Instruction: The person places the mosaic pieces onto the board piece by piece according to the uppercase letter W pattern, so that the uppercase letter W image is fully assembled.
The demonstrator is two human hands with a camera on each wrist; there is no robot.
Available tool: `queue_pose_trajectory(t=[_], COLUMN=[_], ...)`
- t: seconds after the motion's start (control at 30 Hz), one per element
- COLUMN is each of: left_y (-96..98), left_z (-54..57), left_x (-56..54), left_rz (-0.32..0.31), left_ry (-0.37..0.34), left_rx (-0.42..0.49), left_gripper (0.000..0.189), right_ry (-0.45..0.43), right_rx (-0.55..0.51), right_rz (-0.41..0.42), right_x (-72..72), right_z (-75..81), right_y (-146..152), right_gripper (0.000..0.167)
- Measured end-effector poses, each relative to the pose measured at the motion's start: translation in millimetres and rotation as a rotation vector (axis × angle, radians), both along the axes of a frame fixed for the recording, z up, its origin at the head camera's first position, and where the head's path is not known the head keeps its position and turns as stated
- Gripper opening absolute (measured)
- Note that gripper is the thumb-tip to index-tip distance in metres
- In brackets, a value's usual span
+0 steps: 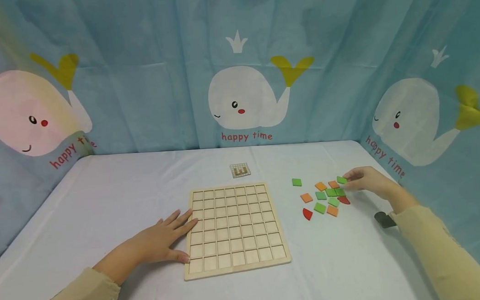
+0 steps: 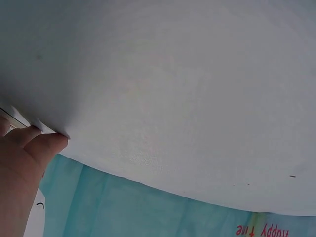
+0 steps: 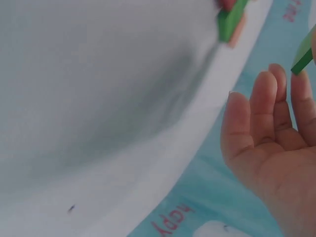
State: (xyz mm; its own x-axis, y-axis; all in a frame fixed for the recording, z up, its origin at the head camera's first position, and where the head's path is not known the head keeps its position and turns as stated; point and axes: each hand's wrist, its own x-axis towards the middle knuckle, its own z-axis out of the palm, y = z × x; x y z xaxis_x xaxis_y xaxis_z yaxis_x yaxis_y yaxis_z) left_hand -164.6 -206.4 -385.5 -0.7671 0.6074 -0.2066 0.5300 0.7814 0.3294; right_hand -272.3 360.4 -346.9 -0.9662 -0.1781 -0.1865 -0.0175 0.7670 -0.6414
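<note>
A pale wooden grid board lies in the middle of the table. My left hand rests on its left edge with the fingers spread; in the left wrist view only part of that hand shows. To the right of the board, my right hand pinches a green square tile by its edge. The right wrist view shows the same green tile between thumb and finger of the right hand, the other fingers loosely extended. Several green, orange and red tiles lie scattered below and left of it.
A small pattern card lies behind the board. One green tile sits apart, nearer the board. A dark object shows at the right wrist. Blue whale-print curtains stand behind the white table.
</note>
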Motion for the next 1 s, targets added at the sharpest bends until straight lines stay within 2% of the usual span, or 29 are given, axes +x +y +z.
queue_pose_trajectory(t=[0.37, 0.67, 1.0], left_y=[-2.5, -1.4, 0.2], left_z=[-2.4, -1.0, -0.6], left_x=[1.5, 1.3, 0.6], left_rz=[0.017, 0.005, 0.003], left_ry=[0.007, 0.003, 0.004], left_rx=[0.002, 0.004, -0.01], left_gripper=[0.098, 0.098, 0.097], right_ry=[0.003, 0.043, 0.081], right_rx=[-0.057, -0.058, -0.094], right_rz=[-0.027, 0.008, 0.065], right_x=[9.0, 18.8, 23.1], right_z=[6.8, 17.6, 20.7], right_y=[-28, -51, -74], right_gripper=[0.044, 0.047, 0.042])
